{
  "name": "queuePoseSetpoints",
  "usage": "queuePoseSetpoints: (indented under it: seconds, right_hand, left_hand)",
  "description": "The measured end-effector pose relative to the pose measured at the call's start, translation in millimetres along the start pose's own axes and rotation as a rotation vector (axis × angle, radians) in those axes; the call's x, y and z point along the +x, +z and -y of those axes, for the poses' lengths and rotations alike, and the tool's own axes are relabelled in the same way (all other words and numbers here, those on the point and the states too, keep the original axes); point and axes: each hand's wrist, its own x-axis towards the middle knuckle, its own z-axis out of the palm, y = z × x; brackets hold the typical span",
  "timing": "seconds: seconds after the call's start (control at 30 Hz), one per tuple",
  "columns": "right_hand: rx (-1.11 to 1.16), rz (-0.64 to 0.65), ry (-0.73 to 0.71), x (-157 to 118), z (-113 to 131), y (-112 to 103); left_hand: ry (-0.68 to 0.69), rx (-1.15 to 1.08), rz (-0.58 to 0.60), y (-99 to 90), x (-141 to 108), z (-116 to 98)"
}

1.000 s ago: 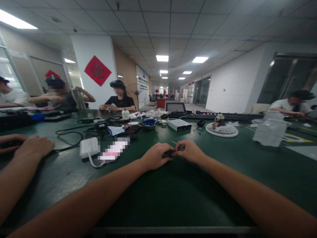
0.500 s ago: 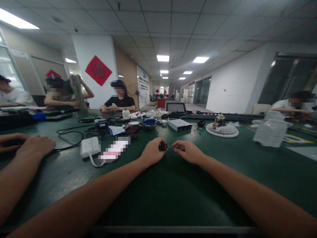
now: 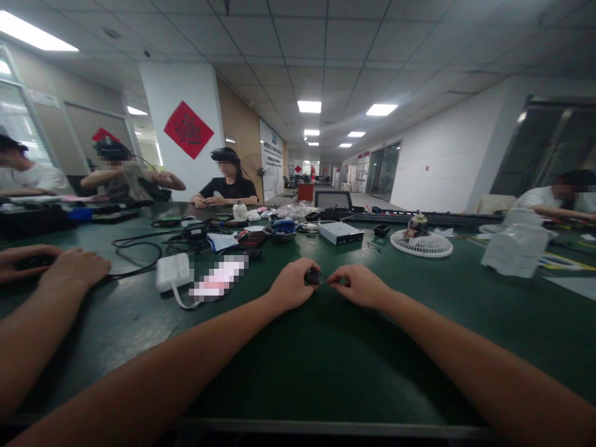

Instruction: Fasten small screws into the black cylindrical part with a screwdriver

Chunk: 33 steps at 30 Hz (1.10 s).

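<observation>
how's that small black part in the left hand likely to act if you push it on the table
The small black part looks rounded, so it may well roll if pushed on the green work surface. The left hand pinches it in its fingertips, which suggests it's light and perhaps easy to drop.

Counter [image 3: 335, 366]: dark green, plain, glossy in patches.
Small part [image 3: 313, 277]: black, above the counter's middle.
Fan grille [image 3: 421, 245]: white, radial ribs, on the counter's right.
Power adapter [image 3: 173, 272]: white, on the counter's left.
Wall banner [image 3: 189, 129]: red diamond, dark characters, beyond the counter.
</observation>
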Motion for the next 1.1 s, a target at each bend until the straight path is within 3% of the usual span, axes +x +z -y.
queuePoseSetpoints:
  seconds: [0.1,0.23,0.33,0.43,0.53,0.63,0.83,1.1]
  right_hand:
    - [0.036,-0.022,-0.052,-0.7,-0.4,-0.8]
    - [0.024,-0.093,0.016,1.4,-4.7,0.0]
    - [-0.01,-0.055,0.068,2.2,-6.9,0.2]
    - [0.017,-0.004,0.019,1.4,-6.2,-0.5]
    - [0.086,-0.023,0.004,1.2,-5.5,-1.6]
    - [0.058,-0.066,0.078,1.7,-6.2,-2.1]
    - [0.089,0.027,0.055,0.7,-4.4,-2.8]
    - [0.02,0.022,0.119,2.2,-3.4,-1.3]
  left_hand:
    - [0.052,0.005,0.039,-2.5,-0.7,-2.7]
    - [0.06,0.032,0.048,-3.4,-0.5,-5.5]
    - [0.036,0.059,0.049,-3.0,-0.1,-5.0]
    - [0.036,0.071,0.057,-3.8,0.0,-5.2]
    - [0.055,0.071,0.069,-5.4,0.0,-7.2]
    - [0.07,0.103,0.075,-5.7,-0.1,-8.7]
    - [0.085,0.12,0.09,-3.7,-1.4,-7.9]
    - [0.107,0.14,0.108,-3.1,-1.4,-8.2]
